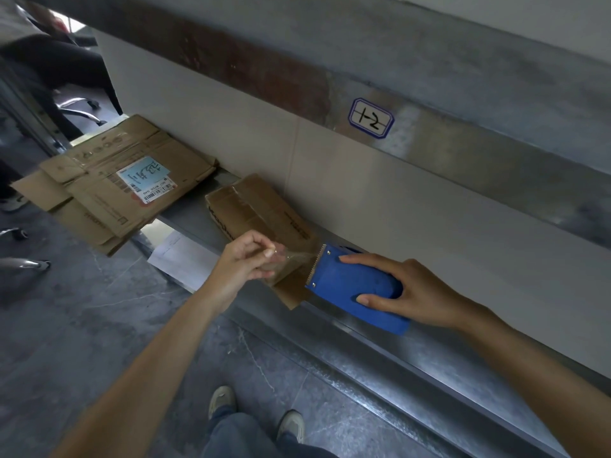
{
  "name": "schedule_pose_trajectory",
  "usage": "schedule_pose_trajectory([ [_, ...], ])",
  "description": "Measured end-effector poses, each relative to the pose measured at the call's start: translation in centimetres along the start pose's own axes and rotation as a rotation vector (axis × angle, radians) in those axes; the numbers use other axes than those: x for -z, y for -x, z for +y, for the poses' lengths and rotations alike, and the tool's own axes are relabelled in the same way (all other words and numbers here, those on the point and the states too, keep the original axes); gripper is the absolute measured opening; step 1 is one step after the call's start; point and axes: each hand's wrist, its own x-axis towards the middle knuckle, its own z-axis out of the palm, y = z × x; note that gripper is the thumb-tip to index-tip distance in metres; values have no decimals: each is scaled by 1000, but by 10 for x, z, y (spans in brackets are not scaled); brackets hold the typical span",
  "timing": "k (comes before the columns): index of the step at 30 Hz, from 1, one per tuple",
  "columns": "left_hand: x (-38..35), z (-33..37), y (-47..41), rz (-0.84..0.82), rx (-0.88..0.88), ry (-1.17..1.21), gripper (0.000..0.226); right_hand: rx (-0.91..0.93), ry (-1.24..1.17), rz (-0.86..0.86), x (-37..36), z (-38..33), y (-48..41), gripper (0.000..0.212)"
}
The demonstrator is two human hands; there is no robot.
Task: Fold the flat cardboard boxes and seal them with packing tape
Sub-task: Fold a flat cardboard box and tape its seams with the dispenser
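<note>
R hand [420, 292] is gripping blue tape dispenser [347, 284] at near end of small box [258, 206], L hand [243, 264] pinching clear tape [297, 256] stretched from it. Box is lying along back edge of metal ledge [413, 352]; flat cardboard boxes [109, 186] are overhanging its far-left end.

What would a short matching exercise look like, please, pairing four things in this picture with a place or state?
Things:
1. left hand
2. right hand
3. flat boxes
4. label

Places or states:
A. stuck on the wall, marked 1-2
B. holds the blue tape dispenser
C. pinches the clear tape
D. stacked at the left end of the ledge

Pairs: 1-C; 2-B; 3-D; 4-A
</note>
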Motion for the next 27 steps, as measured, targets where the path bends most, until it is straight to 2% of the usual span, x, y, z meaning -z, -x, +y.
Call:
schedule_pose_trajectory([
  [3, 0, 1, 4, 16, -76, -129, 4, 0, 20, 8, -4, 1, 3, 56],
  [12, -7, 2, 8, 106, -171, 32, 11, -4, -112, 32, -4, -2, 8, 56],
  [22, 4, 5, 9, 57, -281, -108, 12, 3, -219, 16, -2, -7, 11, 56],
  [27, 6, -1, 15, 6, -315, -173, 15, 1, -89, -27, -1, -4, 8, 57],
])
